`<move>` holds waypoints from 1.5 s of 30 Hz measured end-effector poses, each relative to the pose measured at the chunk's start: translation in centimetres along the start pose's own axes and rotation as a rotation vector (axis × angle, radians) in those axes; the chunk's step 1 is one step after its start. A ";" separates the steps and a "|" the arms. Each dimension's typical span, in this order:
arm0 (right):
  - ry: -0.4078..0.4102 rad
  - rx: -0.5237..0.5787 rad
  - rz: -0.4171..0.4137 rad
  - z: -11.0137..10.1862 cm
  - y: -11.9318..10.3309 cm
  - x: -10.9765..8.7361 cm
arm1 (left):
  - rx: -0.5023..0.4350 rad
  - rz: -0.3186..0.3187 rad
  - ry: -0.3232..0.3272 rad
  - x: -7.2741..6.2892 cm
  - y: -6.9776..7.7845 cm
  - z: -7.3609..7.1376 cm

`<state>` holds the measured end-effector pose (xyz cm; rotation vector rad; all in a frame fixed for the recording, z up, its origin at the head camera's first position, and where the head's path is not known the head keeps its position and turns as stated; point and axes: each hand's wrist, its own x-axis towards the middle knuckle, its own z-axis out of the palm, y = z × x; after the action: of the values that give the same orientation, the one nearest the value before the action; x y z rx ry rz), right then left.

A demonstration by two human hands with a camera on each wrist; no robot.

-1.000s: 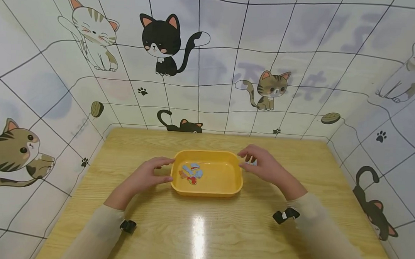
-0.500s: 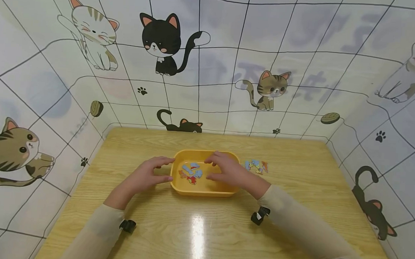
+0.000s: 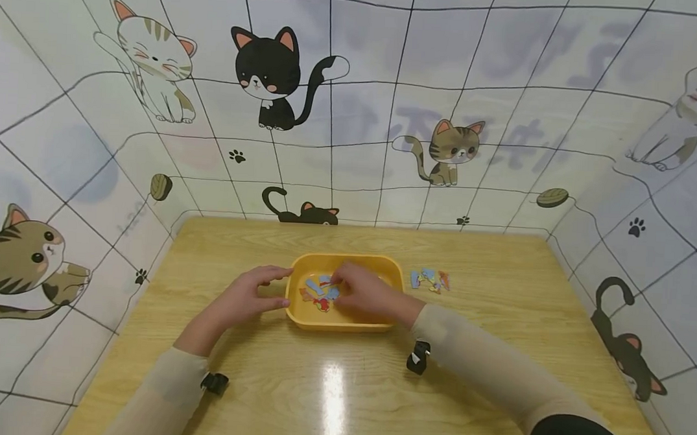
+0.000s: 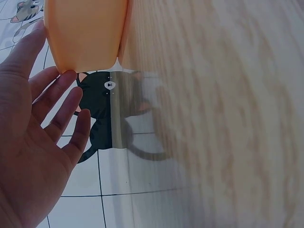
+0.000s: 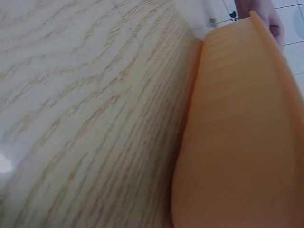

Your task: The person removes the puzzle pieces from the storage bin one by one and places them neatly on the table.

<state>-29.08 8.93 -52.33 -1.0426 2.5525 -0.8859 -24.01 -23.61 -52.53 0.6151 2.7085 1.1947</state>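
Observation:
A yellow plastic tray [image 3: 344, 325] sits on the wooden table, with several small, flat jigsaw puzzle pieces [image 3: 314, 287] in blue, orange and red at its left side. My left hand [image 3: 244, 298] is at the tray's left end, fingertips and thumb spread against its wall. In the left wrist view, those fingers are loosely extended beside the tray [image 4: 85, 35]. My right hand [image 3: 368, 293] reaches down into the tray, its bent fingers right at the pieces' right edge. I cannot tell whether it pinches one. The right wrist view shows only the tray's outer wall [image 5: 237, 123].
A second group of puzzle pieces [image 3: 430, 279] lies on the table [image 3: 475, 255] just right of the tray. Cloth walls printed with cats enclose the table at the back and on both sides.
My right hand has moved left from the pieces beside the tray into the tray, down to the pieces there. The left hand keeps its place at the tray's left end.

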 end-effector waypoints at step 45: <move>0.107 0.031 0.002 -0.1 0.7 0.6 | -0.017 0.023 0.009 0.1 -0.2 0.2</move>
<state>-29.94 8.92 -52.72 -1.0094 2.6171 -1.0036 -24.10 -23.54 -52.83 0.6418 2.7033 1.2279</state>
